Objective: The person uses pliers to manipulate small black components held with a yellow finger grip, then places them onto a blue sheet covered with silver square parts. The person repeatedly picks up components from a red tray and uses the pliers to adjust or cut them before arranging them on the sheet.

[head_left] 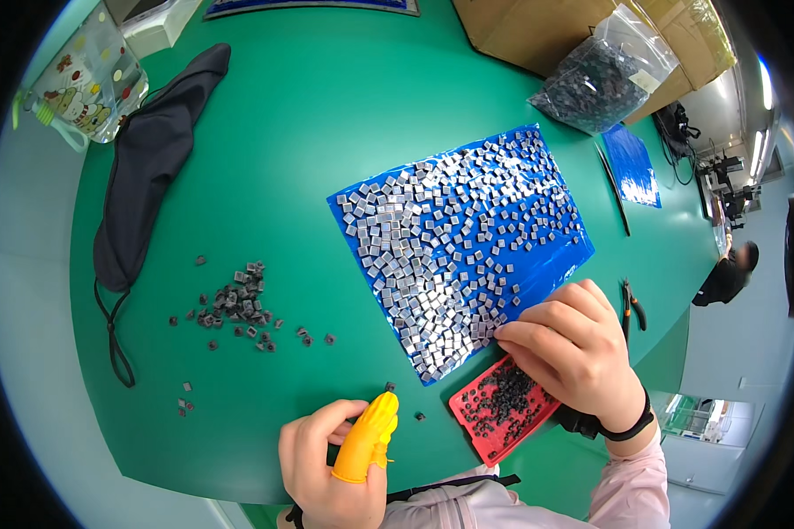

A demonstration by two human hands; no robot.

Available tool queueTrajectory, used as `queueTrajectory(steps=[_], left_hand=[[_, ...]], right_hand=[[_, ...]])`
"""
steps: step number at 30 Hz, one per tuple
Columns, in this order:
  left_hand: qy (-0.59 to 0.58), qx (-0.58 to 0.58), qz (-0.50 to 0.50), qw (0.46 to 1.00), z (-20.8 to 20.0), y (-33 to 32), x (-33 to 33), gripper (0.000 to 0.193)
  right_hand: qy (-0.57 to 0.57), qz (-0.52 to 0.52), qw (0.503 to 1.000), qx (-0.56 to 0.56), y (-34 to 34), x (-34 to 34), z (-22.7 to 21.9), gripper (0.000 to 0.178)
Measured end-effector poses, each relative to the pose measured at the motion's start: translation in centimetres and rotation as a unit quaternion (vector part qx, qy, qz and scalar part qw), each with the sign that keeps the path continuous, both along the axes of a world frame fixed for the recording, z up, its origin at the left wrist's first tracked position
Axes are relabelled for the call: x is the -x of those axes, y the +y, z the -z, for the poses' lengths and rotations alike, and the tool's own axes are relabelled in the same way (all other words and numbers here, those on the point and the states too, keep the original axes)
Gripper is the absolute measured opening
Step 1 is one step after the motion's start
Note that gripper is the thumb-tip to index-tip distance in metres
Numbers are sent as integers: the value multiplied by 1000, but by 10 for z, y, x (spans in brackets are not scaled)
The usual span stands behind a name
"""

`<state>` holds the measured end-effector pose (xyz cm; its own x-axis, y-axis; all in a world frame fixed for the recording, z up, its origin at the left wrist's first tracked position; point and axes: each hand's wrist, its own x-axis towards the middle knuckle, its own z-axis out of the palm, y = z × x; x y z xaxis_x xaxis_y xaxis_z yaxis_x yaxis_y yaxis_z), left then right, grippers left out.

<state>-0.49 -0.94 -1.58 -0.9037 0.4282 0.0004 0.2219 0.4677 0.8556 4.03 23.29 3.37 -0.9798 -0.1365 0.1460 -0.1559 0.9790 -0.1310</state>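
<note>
Desk (273,176): green top; clock positions below taken from the centre of the blue film sheet (543,273). Sheet flat on desk, slightly rotated. Silvery square pieces (415,264): spread over sheet, dense toward 8 o'clock, sparser toward 4 o'clock, with bare film at that edge.

Left hand (333,458): at 7 o'clock, low over desk, yellow finger cover (366,445) fitted; fingertips drawn together on one small dark component (390,386). Right hand (573,353): at 4 o'clock, above the sheet edge, thumb and forefinger brought together beside the outermost squares; any piece between the tips not discernible. Black wristband (631,428) on right wrist.

Red tray (494,451): between 5 and 6 o'clock, partly beneath right hand, loaded with small black parts (512,392). Heap of dark components (241,300): between 8 and 9 o'clock, with strays around.

Surroundings: black drawstring pouch (150,167) between 9 and 10 o'clock; printed clear bottle (97,88) at 10 o'clock; clear bag of dark parts (591,84) at 1 o'clock, against cardboard box (512,35); tweezers (615,189) and smaller blue sheet (631,163) at 2 o'clock; orange-and-black pliers (628,304) between 3 and 4 o'clock.
</note>
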Motion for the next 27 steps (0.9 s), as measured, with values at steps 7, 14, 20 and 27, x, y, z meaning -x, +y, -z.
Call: queueTrajectory(steps=[7, 14, 20, 27], left_hand=[[157, 17, 1, 987, -8, 9, 8, 21], [160, 15, 1, 987, -8, 10, 8, 20], [167, 21, -3, 986, -7, 9, 7, 20], [154, 22, -4, 988, -7, 9, 6, 20]], right_hand=[[-2, 16, 1000, -6, 2, -3, -3, 24], [0, 11, 1000, -1, 4, -2, 0, 23], [0, 9, 1000, -3, 5, 1, -1, 22], [0, 13, 1000, -1, 5, 1, -3, 22]])
